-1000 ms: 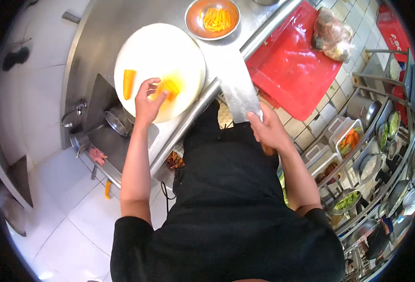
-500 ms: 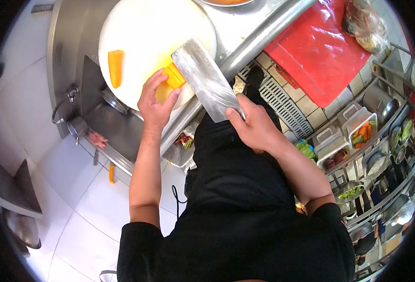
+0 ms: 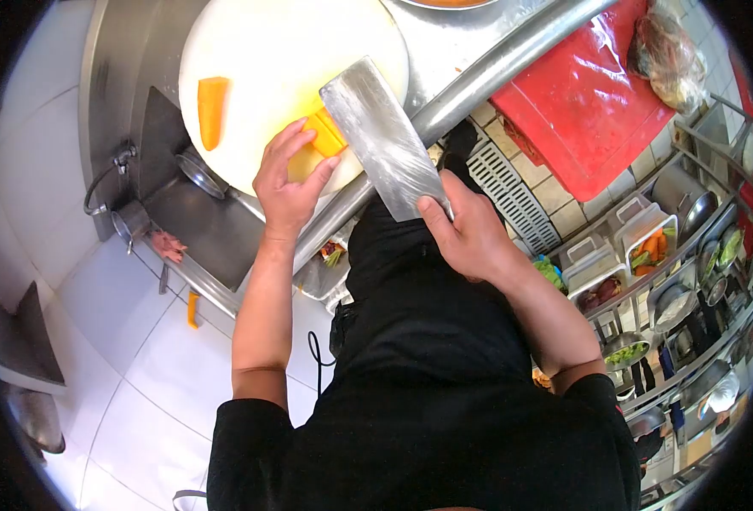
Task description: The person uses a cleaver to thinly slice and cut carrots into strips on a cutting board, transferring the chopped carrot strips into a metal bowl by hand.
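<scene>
A round white cutting board [image 3: 266, 51] lies on the steel counter. On it, orange carrot pieces [image 3: 325, 134] sit side by side, touched or nearly touched by the curved, spread fingers of my left hand [image 3: 293, 179]. The broad blade of a cleaver [image 3: 381, 136] lies against or just over the right side of these pieces. My right hand [image 3: 470, 226] is wrapped round the cleaver's handle, which is mostly hidden. Another carrot piece [image 3: 212, 112] rests apart at the board's left.
A steel sink [image 3: 206, 226] is left of the board. The counter's rounded steel edge [image 3: 513, 55] runs diagonally. A red board [image 3: 589, 102] with a bagged item [image 3: 668, 60] lies to the right. Racks with a tub of carrots [image 3: 649, 247] and pans stand at far right.
The cleaver has moved from beyond the board's right edge to the carrot pieces. My left fingers have come to those pieces. The view has shifted, leaving the metal bowl mostly out of frame.
</scene>
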